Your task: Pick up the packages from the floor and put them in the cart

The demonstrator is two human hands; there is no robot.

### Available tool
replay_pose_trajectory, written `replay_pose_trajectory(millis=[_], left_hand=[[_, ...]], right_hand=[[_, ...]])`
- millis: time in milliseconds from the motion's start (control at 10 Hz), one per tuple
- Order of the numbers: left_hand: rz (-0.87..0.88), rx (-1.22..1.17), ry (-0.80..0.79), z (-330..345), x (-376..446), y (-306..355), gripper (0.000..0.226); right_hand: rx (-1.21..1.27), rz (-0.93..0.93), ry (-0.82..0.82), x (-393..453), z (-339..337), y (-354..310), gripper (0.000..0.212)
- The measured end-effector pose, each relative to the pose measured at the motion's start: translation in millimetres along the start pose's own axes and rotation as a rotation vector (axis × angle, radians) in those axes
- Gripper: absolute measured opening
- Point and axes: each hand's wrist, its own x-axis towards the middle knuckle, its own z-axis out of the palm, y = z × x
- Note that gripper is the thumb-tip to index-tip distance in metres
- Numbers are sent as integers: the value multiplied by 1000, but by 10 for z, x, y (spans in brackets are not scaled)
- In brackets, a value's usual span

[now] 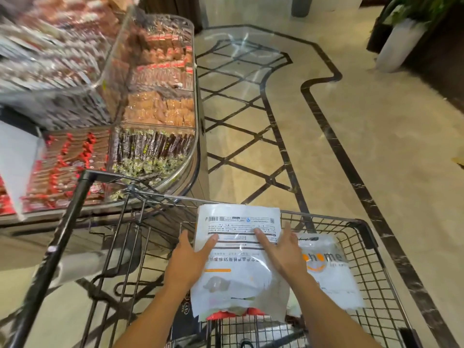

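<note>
left hand (187, 257) fingers spread, flat on white package (238, 262) left edge | right hand (281, 249) spread flat on its right side | package over cart (364, 249) basket, second package (331, 270) at 3 o'clock | display counter (160, 116) close at 10 o'clock | open floor (364, 136) 12 to 2 o'clock

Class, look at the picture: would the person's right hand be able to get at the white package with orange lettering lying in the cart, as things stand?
Probably yes. The right hand lies right beside the orange-lettered package, whose right part is uncovered in the cart; only the top package under both hands overlaps its left edge.
</note>
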Motion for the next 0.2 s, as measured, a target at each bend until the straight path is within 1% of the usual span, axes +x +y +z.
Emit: replay_pose_trajectory(millis=[100,200], left_hand=[[131,233,45,-264,-214,-49,107],[339,552,231,-577,-544,-49,100]], right_hand=[[-169,-79,136,-217,-120,-127,115],[-379,-234,208,-520,-204,-333,107]])
